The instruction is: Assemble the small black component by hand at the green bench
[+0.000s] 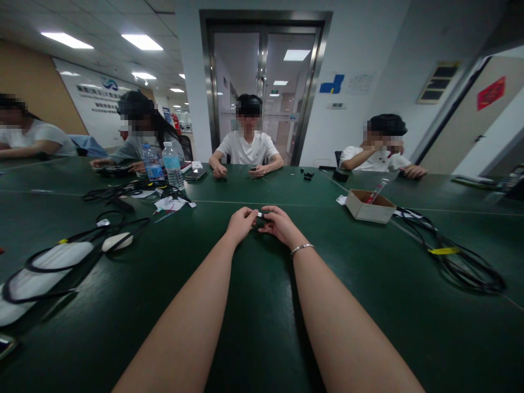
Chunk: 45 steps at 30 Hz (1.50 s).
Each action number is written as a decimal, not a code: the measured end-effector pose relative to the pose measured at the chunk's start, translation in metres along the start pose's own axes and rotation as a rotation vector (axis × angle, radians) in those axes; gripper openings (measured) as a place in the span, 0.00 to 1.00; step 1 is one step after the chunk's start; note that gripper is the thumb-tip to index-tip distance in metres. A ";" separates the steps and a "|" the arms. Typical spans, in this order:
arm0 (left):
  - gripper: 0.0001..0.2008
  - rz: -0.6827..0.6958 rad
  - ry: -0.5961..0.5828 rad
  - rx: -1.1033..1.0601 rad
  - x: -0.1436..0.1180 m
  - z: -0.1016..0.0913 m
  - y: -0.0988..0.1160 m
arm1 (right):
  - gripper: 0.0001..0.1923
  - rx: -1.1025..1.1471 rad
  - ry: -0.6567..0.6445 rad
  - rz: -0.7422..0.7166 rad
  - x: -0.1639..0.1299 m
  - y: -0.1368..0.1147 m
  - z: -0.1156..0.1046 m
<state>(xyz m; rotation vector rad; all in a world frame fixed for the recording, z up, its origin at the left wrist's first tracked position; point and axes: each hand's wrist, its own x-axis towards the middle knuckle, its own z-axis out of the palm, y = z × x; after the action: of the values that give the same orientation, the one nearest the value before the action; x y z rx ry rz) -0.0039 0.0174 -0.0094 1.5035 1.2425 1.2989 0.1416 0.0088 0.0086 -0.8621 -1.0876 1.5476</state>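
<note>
A small dark piece with a shiny metal end (260, 216) is held between my two hands, just above the green table (262, 273); its exact kind is too small to tell. My left hand (241, 224) pinches the metal end with thumb and fingertips. From the other side, my right hand (281, 225), with a silver bangle at the wrist, has its fingers closed round the dark end. Fingers cover part of the piece.
Left lie black cables (88, 240), a white computer mouse (118, 242), paper scraps (170, 203) and two water bottles (172, 166). On the right are an open cardboard box (370, 207) and a coiled cable (458, 262). Several people in headsets sit across the table.
</note>
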 end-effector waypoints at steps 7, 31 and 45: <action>0.22 -0.033 0.000 0.097 0.002 0.000 -0.001 | 0.12 0.007 -0.037 -0.026 -0.001 -0.001 -0.001; 0.11 0.087 -0.009 0.037 -0.003 0.001 0.004 | 0.16 -0.276 0.013 -0.222 0.014 0.014 -0.004; 0.13 -0.090 -0.125 0.125 -0.040 -0.033 0.017 | 0.25 -1.057 -0.144 -0.281 -0.049 -0.031 -0.023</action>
<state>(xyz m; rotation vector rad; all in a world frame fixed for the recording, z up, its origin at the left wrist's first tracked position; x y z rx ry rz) -0.0339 -0.0265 0.0034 1.5722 1.3136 1.0695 0.1844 -0.0318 0.0297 -1.2034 -2.0866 0.7324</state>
